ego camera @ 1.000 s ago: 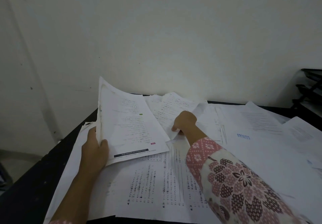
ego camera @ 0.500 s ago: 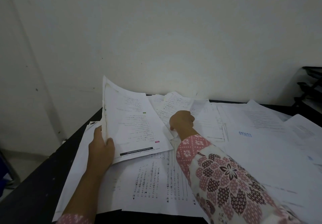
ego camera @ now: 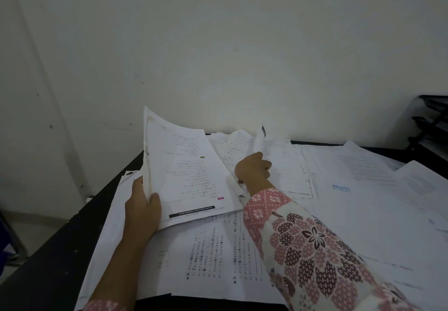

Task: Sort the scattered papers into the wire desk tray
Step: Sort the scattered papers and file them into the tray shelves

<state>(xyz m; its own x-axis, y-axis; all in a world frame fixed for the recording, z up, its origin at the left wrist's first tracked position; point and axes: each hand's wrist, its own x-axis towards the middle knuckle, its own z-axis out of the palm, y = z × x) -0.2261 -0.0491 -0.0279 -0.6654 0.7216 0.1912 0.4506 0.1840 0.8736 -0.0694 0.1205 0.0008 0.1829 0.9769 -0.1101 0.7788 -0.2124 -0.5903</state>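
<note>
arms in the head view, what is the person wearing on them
The right arm's sleeve is long, cream with large pink and dark brown flower and lattice motifs, ending in a pink cuff with white dotted flowers. The left sleeve shows only a pink patterned edge at the frame bottom.

The wire desk tray (ego camera: 434,121) is chopped off by the right edge, so only its dark tiers poke in. Print on the sheets (ego camera: 218,257) is too small to read. The right hand (ego camera: 253,171) has its fingertips tucked under a crumpled paper (ego camera: 238,146), so the grip's hidden.
</note>
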